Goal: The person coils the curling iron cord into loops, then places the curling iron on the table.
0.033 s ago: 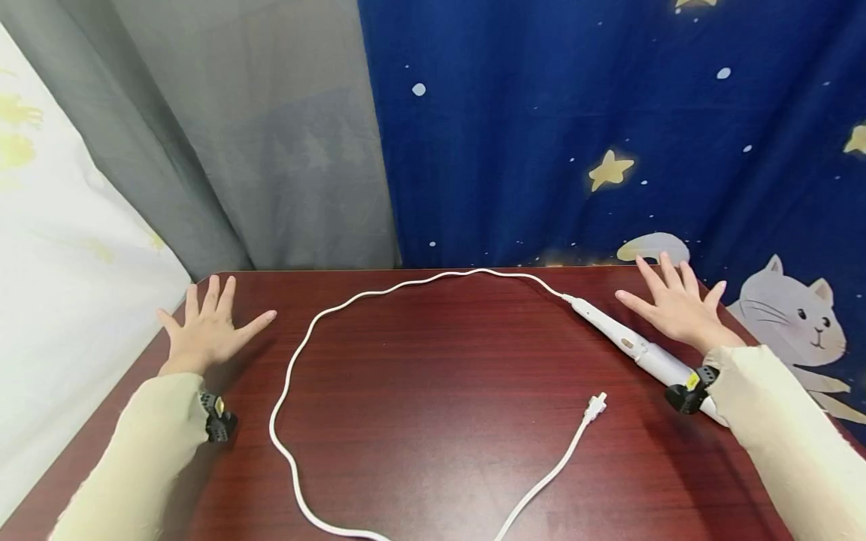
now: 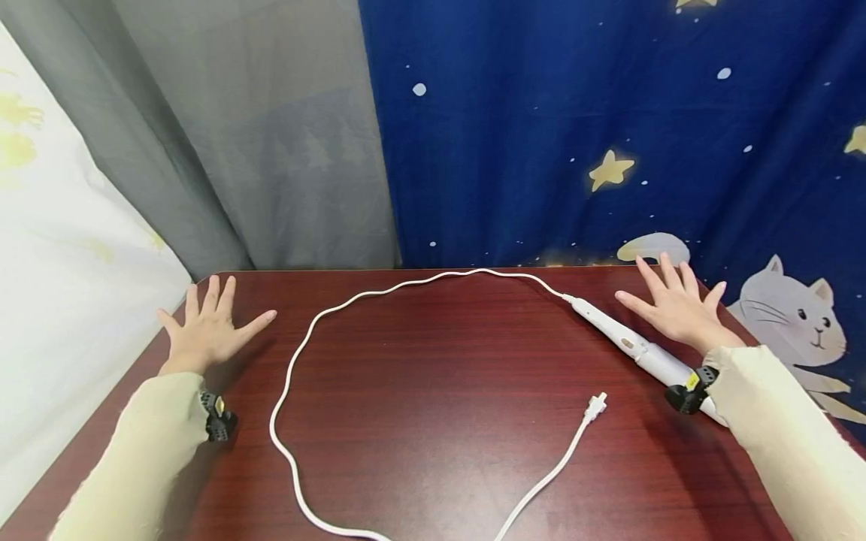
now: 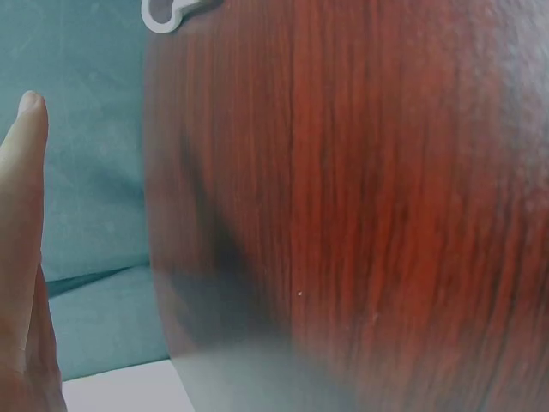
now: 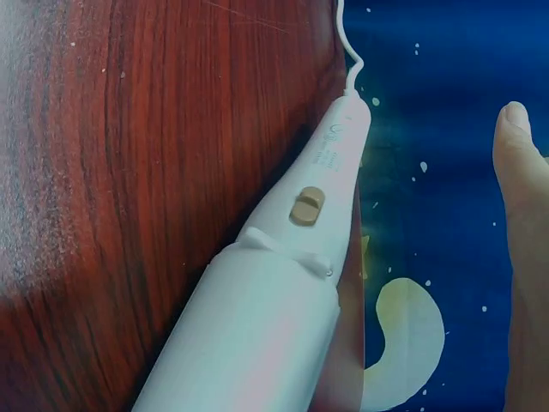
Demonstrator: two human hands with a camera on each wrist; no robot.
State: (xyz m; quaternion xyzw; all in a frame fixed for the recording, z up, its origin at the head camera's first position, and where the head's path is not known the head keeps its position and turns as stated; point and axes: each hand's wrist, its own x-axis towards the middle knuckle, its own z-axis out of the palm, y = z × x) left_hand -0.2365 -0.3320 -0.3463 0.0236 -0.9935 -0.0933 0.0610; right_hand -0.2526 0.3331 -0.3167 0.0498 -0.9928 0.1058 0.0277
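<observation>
A white curling iron (image 2: 619, 330) lies slantwise on the right side of the table, a small brown slide switch (image 4: 307, 206) on its handle. From its far end a white cord (image 2: 291, 376) runs in a wide loop along the back and left of the table, leaving the view at the bottom. The cord's plug (image 2: 595, 406) rests at right of centre. My left hand (image 2: 205, 334) hovers over the left side, fingers spread, holding nothing. Fingers also spread, my right hand (image 2: 679, 306) is held above and beside the curling iron, and its wrist and sleeve cover part of the barrel.
The dark red wood-grain table (image 2: 433, 391) ends at a straight back edge. Behind it hang a grey curtain (image 2: 271, 135) and a blue curtain (image 2: 501, 150) with stars and a cat. White cloth (image 2: 61, 300) borders the left side. Each wrist wears a black camera.
</observation>
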